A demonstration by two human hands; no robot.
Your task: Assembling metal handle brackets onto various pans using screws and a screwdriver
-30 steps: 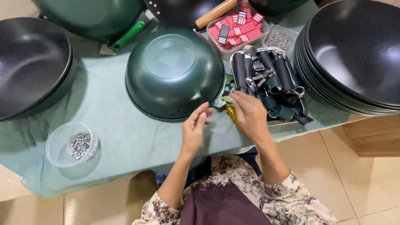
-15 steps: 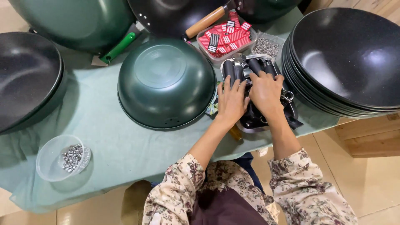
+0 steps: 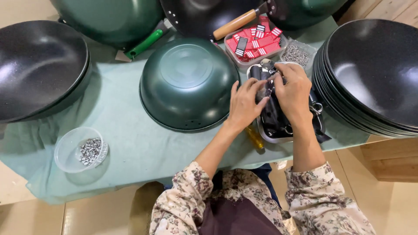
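Note:
Both hands reach into a metal tray of black pan handles. My left hand and my right hand close together on one black handle at the tray's far end. A dark green wok lies upside down on the green cloth just left of the tray. A yellow-handled tool lies on the cloth beneath my left wrist.
Stacks of black pans stand at the right and at the left. A clear bowl of small metal parts sits front left. At the back are a tray of red packets, a bag of screws and more woks.
Both hands moved from the cloth at the wok's front edge up into the tray and took hold of a black handle. The camera view shifted left.

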